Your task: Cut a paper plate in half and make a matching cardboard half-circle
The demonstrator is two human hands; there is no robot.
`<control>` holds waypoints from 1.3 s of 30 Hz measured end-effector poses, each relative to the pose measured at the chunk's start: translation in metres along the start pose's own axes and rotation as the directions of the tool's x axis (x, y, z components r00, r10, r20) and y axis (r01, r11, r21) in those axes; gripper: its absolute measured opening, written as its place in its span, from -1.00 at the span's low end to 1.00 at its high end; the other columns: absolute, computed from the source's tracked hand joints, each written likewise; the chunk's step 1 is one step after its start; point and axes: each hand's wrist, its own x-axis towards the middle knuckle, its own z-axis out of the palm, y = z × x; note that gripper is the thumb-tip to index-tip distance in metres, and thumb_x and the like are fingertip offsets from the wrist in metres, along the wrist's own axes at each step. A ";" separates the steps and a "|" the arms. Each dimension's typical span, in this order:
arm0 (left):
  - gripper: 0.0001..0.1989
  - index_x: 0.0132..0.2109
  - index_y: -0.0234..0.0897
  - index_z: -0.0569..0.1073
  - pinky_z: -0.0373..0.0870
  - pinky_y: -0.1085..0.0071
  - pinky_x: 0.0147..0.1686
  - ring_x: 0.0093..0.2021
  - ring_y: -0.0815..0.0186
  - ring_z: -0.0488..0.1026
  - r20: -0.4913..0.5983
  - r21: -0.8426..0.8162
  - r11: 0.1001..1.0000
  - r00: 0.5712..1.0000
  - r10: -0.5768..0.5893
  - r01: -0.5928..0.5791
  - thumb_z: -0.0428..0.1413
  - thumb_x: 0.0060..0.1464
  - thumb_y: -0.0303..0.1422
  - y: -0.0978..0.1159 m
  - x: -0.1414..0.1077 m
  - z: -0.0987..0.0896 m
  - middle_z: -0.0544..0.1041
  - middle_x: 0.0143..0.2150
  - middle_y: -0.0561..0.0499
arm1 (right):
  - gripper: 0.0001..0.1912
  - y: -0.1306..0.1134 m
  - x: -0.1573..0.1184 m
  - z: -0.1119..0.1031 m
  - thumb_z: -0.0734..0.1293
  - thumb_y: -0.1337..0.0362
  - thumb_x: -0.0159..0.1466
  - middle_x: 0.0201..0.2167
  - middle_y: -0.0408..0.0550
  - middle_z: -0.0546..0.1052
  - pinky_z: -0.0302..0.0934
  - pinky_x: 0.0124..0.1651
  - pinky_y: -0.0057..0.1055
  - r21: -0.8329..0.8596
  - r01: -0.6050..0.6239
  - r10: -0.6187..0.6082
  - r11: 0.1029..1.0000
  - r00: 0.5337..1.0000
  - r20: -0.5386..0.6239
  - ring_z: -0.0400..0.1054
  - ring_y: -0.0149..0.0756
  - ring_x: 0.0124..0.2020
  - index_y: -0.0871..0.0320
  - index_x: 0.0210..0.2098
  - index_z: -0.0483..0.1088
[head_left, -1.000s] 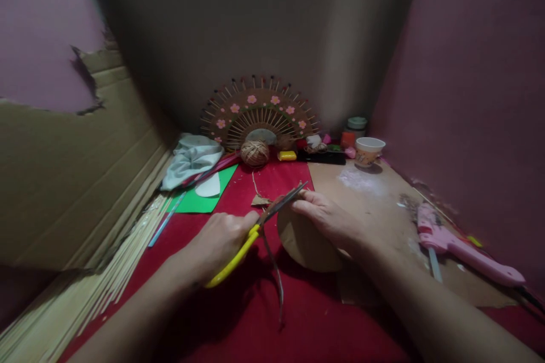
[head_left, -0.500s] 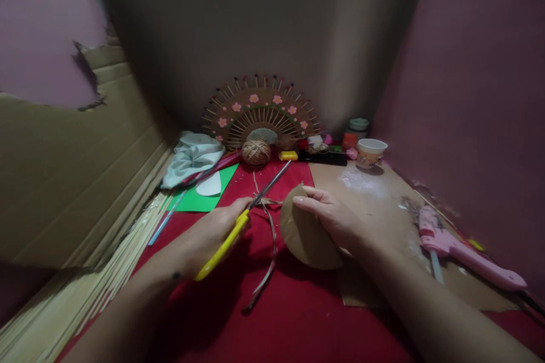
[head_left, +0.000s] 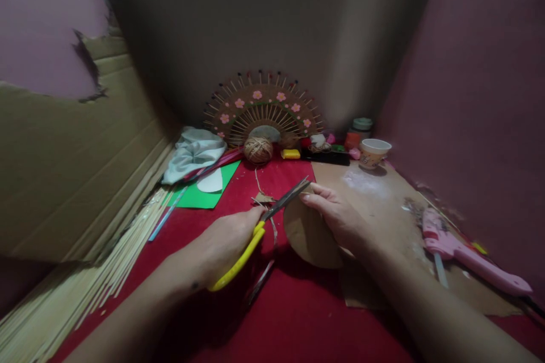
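My left hand (head_left: 232,241) is closed round the yellow handles of a pair of scissors (head_left: 238,264). The blades point up and to the right and meet the top edge of a rounded piece of cardboard (head_left: 309,235). My right hand (head_left: 340,215) pinches that cardboard near its top right edge, thumb on the near face. Beneath the scissors a thin twig (head_left: 264,278) lies on the red cloth (head_left: 298,317), partly hidden by my left hand. A small brown scrap (head_left: 264,197) lies just beyond the blades.
A pink glue gun (head_left: 472,264) rests on a cardboard sheet (head_left: 383,238) at right, near a paper cup (head_left: 373,153). A ball of twine (head_left: 258,150) sits before a decorated fan (head_left: 264,102). Thin wooden sticks (head_left: 93,278) and green paper (head_left: 204,195) lie at left.
My left hand has brought the scissors right, so the blades now reach the cardboard's top edge. My right hand still holds the cardboard. The view has shifted slightly.
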 end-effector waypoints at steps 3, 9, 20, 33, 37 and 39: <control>-0.70 -0.01 -0.25 0.22 0.26 0.45 -0.43 -0.41 0.31 0.41 0.019 0.025 0.998 0.998 0.065 -0.066 -0.17 0.08 -0.42 0.000 0.003 0.002 0.46 -0.34 -0.01 | -0.80 -0.001 0.000 0.001 0.29 0.24 0.13 -0.49 -0.18 0.48 0.16 -0.42 -0.48 0.021 0.003 -0.004 1.000 1.000 0.018 0.32 -0.43 -0.53 0.10 -0.23 0.40; -0.63 0.01 -0.34 0.23 0.15 0.44 -0.57 -0.50 0.26 0.41 0.066 0.225 0.972 0.997 0.049 -0.062 -0.16 0.02 -0.50 0.002 0.005 0.000 0.48 -0.43 -0.03 | -0.81 -0.002 -0.001 0.001 0.28 0.23 0.13 -0.50 -0.17 0.47 0.16 -0.41 -0.46 0.008 -0.013 0.012 1.000 0.999 0.042 0.33 -0.41 -0.50 0.12 -0.26 0.38; -0.80 -0.19 -0.30 0.32 0.02 0.44 -0.63 -0.52 0.19 0.44 0.029 0.418 0.906 0.998 0.063 -0.069 -0.13 0.03 -0.44 0.002 0.004 0.001 0.49 -0.50 -0.02 | -0.84 -0.003 0.000 -0.002 0.26 0.18 0.14 -0.50 -0.18 0.40 0.11 -0.40 -0.47 -0.133 0.024 -0.020 0.991 0.999 0.035 0.29 -0.42 -0.47 0.15 -0.40 0.31; -0.79 -0.17 -0.30 0.30 0.15 0.43 -0.56 -0.47 0.20 0.45 0.077 0.359 0.930 0.996 0.051 -0.075 -0.14 0.03 -0.47 0.000 0.004 0.001 0.50 -0.43 -0.04 | -0.83 -0.004 0.001 -0.004 0.23 0.17 0.16 -0.52 -0.16 0.38 0.09 -0.40 -0.45 -0.246 0.033 -0.027 0.969 0.999 0.030 0.27 -0.38 -0.46 0.15 -0.40 0.31; -0.77 -0.14 -0.31 0.28 0.23 0.43 -0.47 -0.39 0.25 0.45 0.035 0.279 0.956 0.995 0.088 -0.094 -0.21 0.12 -0.46 -0.004 0.007 0.005 0.50 -0.32 -0.08 | -0.85 -0.007 0.000 -0.004 0.22 0.21 0.15 -0.48 -0.15 0.42 0.09 -0.39 -0.44 -0.288 0.032 -0.014 0.957 0.998 0.067 0.26 -0.38 -0.44 0.15 -0.38 0.35; -0.77 -0.14 -0.32 0.29 0.23 0.42 -0.46 -0.38 0.23 0.45 0.037 0.295 0.951 0.996 0.081 -0.088 -0.21 0.12 -0.45 -0.004 0.008 0.006 0.51 -0.32 -0.09 | -0.85 -0.008 -0.001 -0.003 0.22 0.23 0.15 -0.47 -0.15 0.43 0.08 -0.39 -0.45 -0.308 0.023 -0.001 0.951 0.998 0.070 0.25 -0.40 -0.46 0.15 -0.38 0.36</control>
